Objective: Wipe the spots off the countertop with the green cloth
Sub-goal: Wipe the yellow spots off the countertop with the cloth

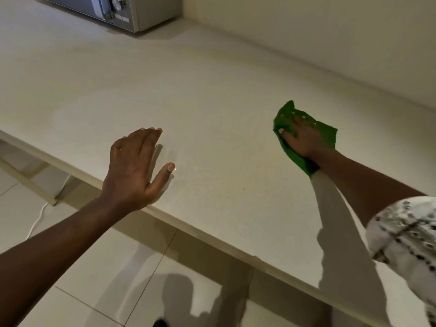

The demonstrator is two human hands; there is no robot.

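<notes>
the green cloth [326,135] lies bunched and flattened on the countertop [212,95], well in from the front edge and towards the right side of the worktop, short of the back wall [330,43]. the right hand [302,138] is spread palm-down on top of it, fingers splayed across the fabric and pressing it to the surface; this is a flat press, not a pinch or fist, though the thumb side appears to tuck a fold. judged purpose: a spread palm puts weight over a broad patch, which suits rubbing marks off.

the cloth's long axis runs diagonally, from a peaked corner at the far left down to a tail under the wrist at the near right, roughly in line with the forearm. that alignment would favour strokes pushed away and drawn back along the arm.

the left hand [136,166] is empty, fingers together and extended, thumb apart, at the counter's front edge. it throws a close shadow on the surface; whether it touches or hovers just above cannot be determined. judged purpose: bracing or balance while the other arm reaches.

no distinct spots can be made out on the pale speckled surface; too fine to confirm either way.

a microwave [113,10] stands at the far left corner, well apart from both hands. tiled floor [118,267] shows below the edge.
</notes>
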